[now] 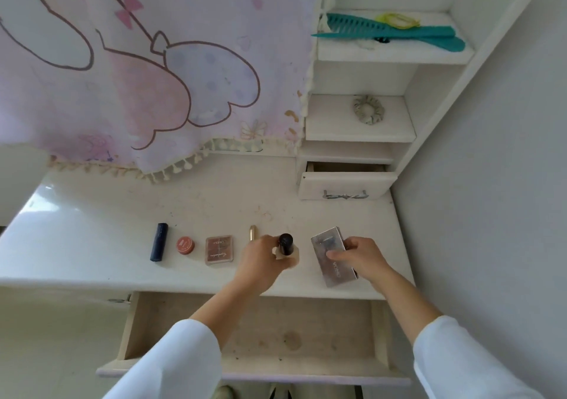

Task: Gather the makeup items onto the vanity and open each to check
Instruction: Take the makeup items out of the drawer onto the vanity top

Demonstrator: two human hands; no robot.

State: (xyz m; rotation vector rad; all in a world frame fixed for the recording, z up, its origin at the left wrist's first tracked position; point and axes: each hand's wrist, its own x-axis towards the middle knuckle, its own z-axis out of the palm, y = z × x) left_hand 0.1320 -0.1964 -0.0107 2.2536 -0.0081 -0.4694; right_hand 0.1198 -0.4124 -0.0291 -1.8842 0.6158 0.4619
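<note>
On the white vanity top (92, 239) lie a dark blue tube (159, 242), a small round coral pot (185, 244), a pink-brown square palette (219, 249) and a gold stick (252, 232), all in a row. My left hand (260, 263) grips a beige foundation bottle (291, 256) with a black cap (285, 243), standing on the vanity. My right hand (357, 259) holds a silver rectangular palette (333, 256), fingers curled over its edges, low over the vanity's right part. The palette is closed.
The wide drawer (254, 325) below the vanity stands pulled out, with nothing seen inside. A small drawer (346, 183) at the back right is also open. Shelves above hold teal combs (389, 31) and a scrunchie (369, 109). A pink fringed cloth (138, 76) hangs behind.
</note>
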